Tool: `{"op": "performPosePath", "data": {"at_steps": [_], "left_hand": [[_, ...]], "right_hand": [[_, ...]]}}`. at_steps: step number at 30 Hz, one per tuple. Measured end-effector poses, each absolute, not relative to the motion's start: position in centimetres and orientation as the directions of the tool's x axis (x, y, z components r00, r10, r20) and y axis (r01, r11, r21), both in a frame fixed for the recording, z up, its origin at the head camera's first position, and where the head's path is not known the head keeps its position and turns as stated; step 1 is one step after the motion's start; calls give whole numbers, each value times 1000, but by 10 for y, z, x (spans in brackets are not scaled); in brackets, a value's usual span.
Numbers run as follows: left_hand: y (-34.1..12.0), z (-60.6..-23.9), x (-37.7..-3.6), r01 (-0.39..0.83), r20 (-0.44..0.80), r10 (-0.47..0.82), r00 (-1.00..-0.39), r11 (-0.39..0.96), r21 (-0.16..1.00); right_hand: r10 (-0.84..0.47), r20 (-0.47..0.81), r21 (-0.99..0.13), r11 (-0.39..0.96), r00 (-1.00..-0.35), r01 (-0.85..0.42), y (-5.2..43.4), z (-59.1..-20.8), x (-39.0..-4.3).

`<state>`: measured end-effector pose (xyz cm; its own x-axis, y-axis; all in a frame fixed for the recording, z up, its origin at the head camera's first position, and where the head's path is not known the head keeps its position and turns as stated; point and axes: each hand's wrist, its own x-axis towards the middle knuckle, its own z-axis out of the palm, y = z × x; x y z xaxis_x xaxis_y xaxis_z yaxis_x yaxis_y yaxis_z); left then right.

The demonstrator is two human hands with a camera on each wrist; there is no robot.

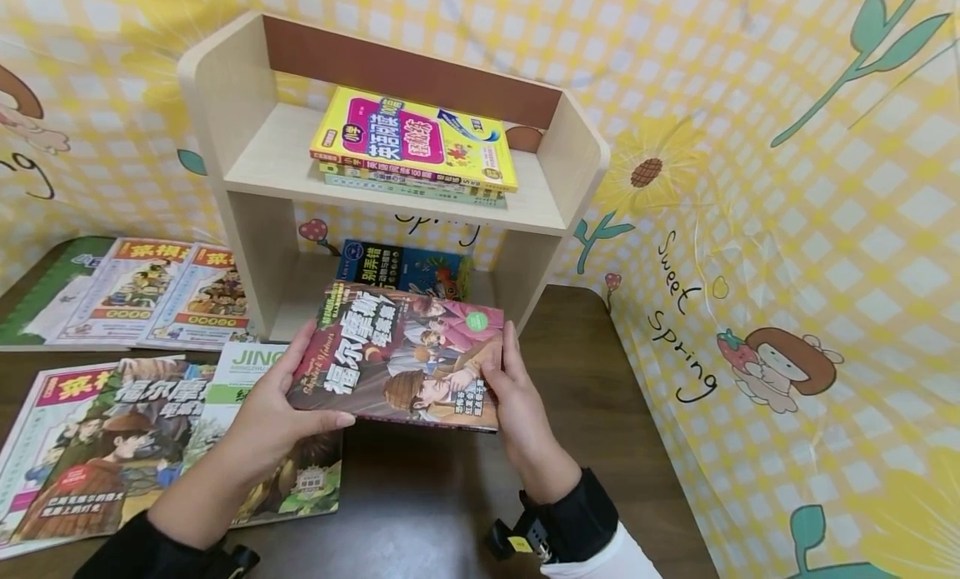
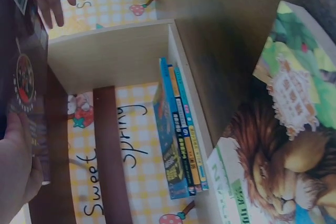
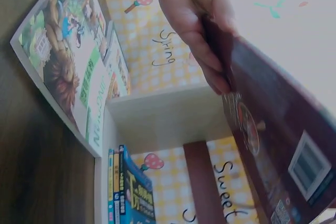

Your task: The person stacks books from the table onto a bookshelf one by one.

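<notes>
- Gripping the detective comic book [image 1: 405, 358] by its side edges, the left hand [image 1: 273, 412] and right hand [image 1: 521, 408] curl round it.
- It hovers above the table's [image 1: 585, 379] middle, before the wooden shelf [image 1: 255, 146].
- More books [image 1: 112, 446] lie along the table's left edge.

A dark wooden tabletop [image 1: 600, 396] sits enclosed by a yellow-and-white checked backdrop [image 1: 787, 229] printed with sunflowers, green sprigs, a cartoon figure and the words "Sweet Spring" at 3 o'clock. At 12 o'clock stands a small pale wooden shelf unit [image 1: 247, 137] with a brown back panel, a stack of books [image 1: 416, 146] lying flat on its upper board and a blue book [image 1: 405, 271] in the space beneath. More books [image 1: 142, 291] lie spread across the tabletop from 9 to 7 o'clock. Even, bright light.
</notes>
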<state>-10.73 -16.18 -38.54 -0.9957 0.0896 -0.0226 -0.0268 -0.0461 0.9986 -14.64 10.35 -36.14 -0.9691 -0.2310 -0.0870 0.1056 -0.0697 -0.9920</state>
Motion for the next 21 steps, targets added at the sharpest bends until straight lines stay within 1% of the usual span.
{"op": "performPosePath", "data": {"at_steps": [5, 8, 12, 17, 21], "left_hand": [[-162, -379, -105, -24, -22, 40, -999, -44, 999], [-164, -374, -102, -12, -12, 12, -1000, 8, 1000], [-166, -365, -96, 31, 32, -11, -999, 71, 997], [-169, -353, -95, 111, 115, -21, -993, 135, 985], [-171, -340, -102, 159, 161, -8, -987, 117, 980]], "right_hand": [[-331, -23, -998, -48, -943, 41, 105, -358, -129], [-368, 46, -997, -68, -929, -23, 104, -357, -122], [-406, 141, -989, -103, -903, -108, 102, -356, -120], [-403, 215, -974, -25, -889, -225, 102, -350, -124], [-402, 261, -954, 29, -878, -297, 102, -342, -135]]}}
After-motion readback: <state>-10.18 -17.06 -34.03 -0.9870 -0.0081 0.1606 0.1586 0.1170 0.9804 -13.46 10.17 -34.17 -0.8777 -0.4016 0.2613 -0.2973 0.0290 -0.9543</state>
